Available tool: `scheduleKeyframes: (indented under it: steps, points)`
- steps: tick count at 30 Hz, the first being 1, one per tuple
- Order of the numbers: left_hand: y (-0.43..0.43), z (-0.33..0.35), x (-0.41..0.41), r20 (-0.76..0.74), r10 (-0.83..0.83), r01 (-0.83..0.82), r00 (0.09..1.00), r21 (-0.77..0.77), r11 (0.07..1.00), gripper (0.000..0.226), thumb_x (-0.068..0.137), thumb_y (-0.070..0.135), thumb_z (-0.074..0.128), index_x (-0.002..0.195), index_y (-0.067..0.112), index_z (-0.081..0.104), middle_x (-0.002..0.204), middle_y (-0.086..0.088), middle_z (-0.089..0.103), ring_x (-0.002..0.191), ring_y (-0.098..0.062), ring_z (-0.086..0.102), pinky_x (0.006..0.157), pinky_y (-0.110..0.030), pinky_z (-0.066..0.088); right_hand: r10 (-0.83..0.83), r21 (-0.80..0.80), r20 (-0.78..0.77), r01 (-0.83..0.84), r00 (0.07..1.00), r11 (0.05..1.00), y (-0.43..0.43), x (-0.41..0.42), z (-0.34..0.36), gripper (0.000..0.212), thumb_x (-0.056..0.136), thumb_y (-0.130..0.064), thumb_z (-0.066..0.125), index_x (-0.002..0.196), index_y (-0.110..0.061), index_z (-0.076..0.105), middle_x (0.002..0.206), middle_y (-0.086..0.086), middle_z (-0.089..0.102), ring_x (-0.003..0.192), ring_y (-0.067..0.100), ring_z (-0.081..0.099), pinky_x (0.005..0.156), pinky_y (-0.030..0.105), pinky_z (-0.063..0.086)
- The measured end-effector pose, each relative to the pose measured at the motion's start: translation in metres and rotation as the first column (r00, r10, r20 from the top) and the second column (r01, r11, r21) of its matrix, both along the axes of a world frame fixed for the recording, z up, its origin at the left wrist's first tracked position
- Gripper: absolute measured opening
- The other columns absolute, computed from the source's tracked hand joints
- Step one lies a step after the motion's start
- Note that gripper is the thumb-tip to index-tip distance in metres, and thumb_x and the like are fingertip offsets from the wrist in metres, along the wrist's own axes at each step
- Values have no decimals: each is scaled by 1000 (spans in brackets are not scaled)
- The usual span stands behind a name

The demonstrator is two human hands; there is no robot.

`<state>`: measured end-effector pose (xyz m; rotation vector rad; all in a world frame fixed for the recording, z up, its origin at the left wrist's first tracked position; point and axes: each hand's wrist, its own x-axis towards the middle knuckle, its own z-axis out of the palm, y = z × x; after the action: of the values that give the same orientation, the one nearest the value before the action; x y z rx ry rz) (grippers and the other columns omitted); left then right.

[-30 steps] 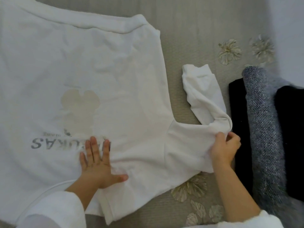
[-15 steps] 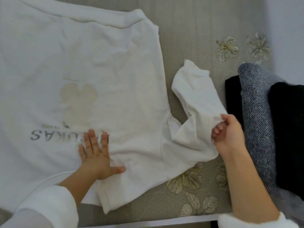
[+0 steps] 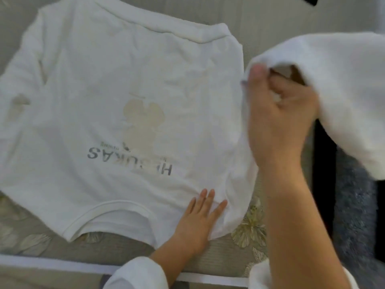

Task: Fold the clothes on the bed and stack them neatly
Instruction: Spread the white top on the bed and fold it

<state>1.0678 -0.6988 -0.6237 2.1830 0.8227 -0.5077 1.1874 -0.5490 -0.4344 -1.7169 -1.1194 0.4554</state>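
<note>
A white sweatshirt (image 3: pixel 125 90) lies spread across the bed (image 3: pixel 270 17). The left hand (image 3: pixel 198 220) presses it, fingers flat, at 6 o'clock; the right hand (image 3: pixel 279 113) clutches its raised sleeve (image 3: pixel 343 80) at 2 o'clock.

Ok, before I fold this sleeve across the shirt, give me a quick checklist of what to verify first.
1. Left hand pressing flat on the white sweatshirt near the collar, to anchor it: ok.
2. Right hand gripping the sleeve, held up off the bed: ok.
3. Sweatshirt body spread flat, print side up: ok, only light wrinkles.
4. Opposite sleeve at the far left already folded in: cannot tell.
5. Dark folded clothes lying to the right, apart from the sweatshirt body: ok.
</note>
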Motion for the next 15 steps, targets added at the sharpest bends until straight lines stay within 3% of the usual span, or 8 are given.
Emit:
scheduleKeyframes:
  steps: [1,2,3,5,8,11,13,15]
  points:
    - [0,0,-3,-13,-14,14,1000,23,1000,98,88,11,46,139,37,-34,153,-9,-29,140,-29,-29,115,-39,-15,138,-71,99,-131,985,989,7,-15,-6,33,94,-33,54,88,-5,70,84,5,68,80,10,59,80,32,45]
    - [-2,0,-5,6,-8,8,1000,70,998,82,88,12,41,150,29,-10,158,-13,-11,145,-33,-14,118,-44,-8,318,-224,216,-270,923,937,13,-31,-14,32,93,-35,52,111,-14,68,116,5,65,113,17,55,100,39,39]
    - [-3,2,-8,32,-25,22,999,102,995,67,86,16,34,151,22,19,157,-15,14,146,-35,9,118,-48,0,528,-419,264,-397,807,817,16,-48,-27,42,93,-37,50,132,-23,54,144,4,46,139,23,31,113,46,24]
    - [-12,-4,-13,-18,-127,127,992,36,991,66,76,27,21,134,26,53,142,-8,48,131,-34,44,116,-51,15,778,-737,157,-452,609,502,7,-66,-64,56,97,-36,44,149,-30,25,161,-1,4,147,22,-10,118,49,2]
    - [-27,-15,-24,-37,-223,223,974,18,975,55,71,32,28,110,43,66,120,9,64,111,-21,62,110,-46,29,845,-911,5,-346,535,224,-31,-54,-119,58,100,-29,36,152,-32,11,161,-3,-10,146,21,-19,117,48,-3]
    - [-23,-15,-34,74,-231,226,970,66,972,55,71,34,37,122,41,56,131,11,57,123,-17,53,107,-43,35,841,-938,-2,-292,541,186,-64,-37,-151,64,100,-27,37,152,-36,0,160,-5,-16,146,22,-17,117,47,-1]
    - [-16,-16,-40,201,-194,209,960,-52,977,58,79,24,44,136,30,42,144,2,45,136,-20,37,115,-47,23,839,-924,54,-292,541,248,-77,-27,-158,73,97,-28,45,150,-39,-5,159,-6,-17,147,22,-12,117,46,4]
    - [-1,-10,-49,271,93,-31,958,-224,974,55,82,27,30,131,20,53,136,-2,53,127,-21,46,111,-38,33,776,-875,131,-296,617,383,-83,-21,-161,80,93,-30,52,151,-35,-3,161,-2,-5,146,25,7,114,43,18]
